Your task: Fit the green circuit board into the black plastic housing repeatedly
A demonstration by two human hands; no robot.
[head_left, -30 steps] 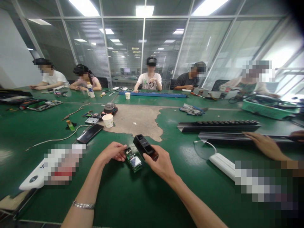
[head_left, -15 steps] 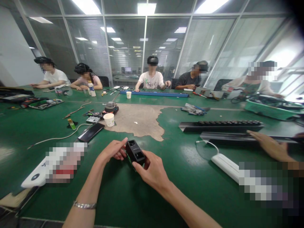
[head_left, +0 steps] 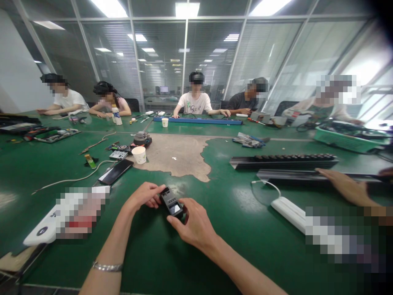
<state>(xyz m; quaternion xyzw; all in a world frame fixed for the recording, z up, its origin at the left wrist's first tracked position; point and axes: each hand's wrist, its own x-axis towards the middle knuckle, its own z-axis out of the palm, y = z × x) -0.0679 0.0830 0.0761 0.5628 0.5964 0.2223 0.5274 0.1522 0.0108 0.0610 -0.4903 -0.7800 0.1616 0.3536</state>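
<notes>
A small black box-shaped device [head_left: 172,201], with a row of tiny marks or holes and a bright little window at its near end, is held above the green table. My left hand [head_left: 146,196] touches its far end, thumb on the upper corner and fingers curled at its side. Around the near end, my right hand [head_left: 193,219] grips it between thumb and fingers. The underside is hidden. A bracelet [head_left: 107,267] circles my left wrist.
A phone [head_left: 116,172], a paper cup [head_left: 139,155] and a white power bank-like case [head_left: 39,229] lie left. To the right are a white strip with a cable [head_left: 287,211], black rails [head_left: 285,162] and another person's hand [head_left: 346,186]. Several people sit across.
The black device has turned and tilted, so its face shows more fully and its window looks bright. The green edge beneath it is out of sight. Across the table, a person's raised hand has come down.
</notes>
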